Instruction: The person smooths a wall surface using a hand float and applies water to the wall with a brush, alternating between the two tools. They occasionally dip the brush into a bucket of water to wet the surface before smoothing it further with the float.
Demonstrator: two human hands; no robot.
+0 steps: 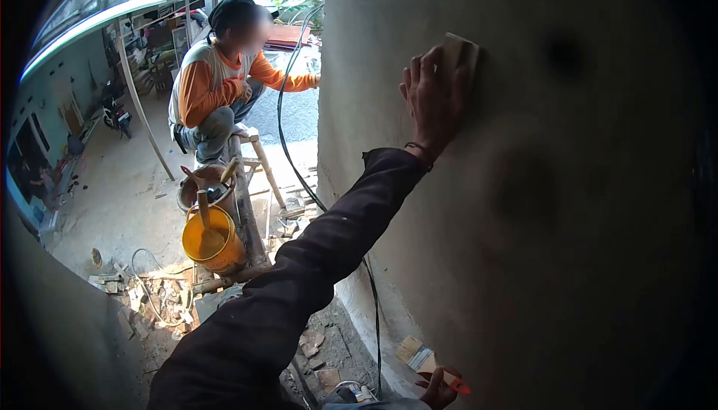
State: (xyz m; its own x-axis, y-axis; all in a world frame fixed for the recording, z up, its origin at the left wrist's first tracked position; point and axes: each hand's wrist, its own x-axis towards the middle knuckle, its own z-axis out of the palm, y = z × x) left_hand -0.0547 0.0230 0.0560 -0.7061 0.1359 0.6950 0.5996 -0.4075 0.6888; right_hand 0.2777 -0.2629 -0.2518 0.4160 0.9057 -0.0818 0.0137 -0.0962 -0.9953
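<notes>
My left hand (437, 103), at the end of a dark sleeve, is raised against the grey plastered wall (479, 260). Its fingers are wrapped round a flat, pale block (460, 49) held at the wall surface. Low in the view, near the foot of the wall, my right hand (437, 391) grips a paintbrush (420, 358) with pale bristles, a metal band and a red-tipped handle. The bristles point up and to the left.
A person (217, 81) in an orange-sleeved shirt squats on a wooden scaffold (254, 223), one arm reaching to the wall edge. A yellow bucket (224, 249) and a darker bucket (187, 199) hold tools. Black cables (282, 122) hang beside the wall. Rubble (168, 301) lies below.
</notes>
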